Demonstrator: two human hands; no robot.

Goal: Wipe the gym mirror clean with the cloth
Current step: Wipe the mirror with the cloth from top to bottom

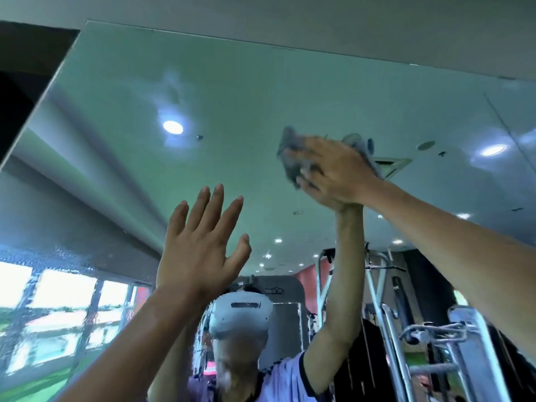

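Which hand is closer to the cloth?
Right. The right hand presses the cloth against the mirror; the left hand is raised open, below and left of it, apart.

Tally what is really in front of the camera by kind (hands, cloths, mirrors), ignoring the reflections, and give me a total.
Hands: 2, the left hand raised with fingers spread, and the right hand higher up.
Cloths: 1, the grey cloth, pressed to the glass under the right hand.
Mirrors: 1, the mirror.
Total: 4
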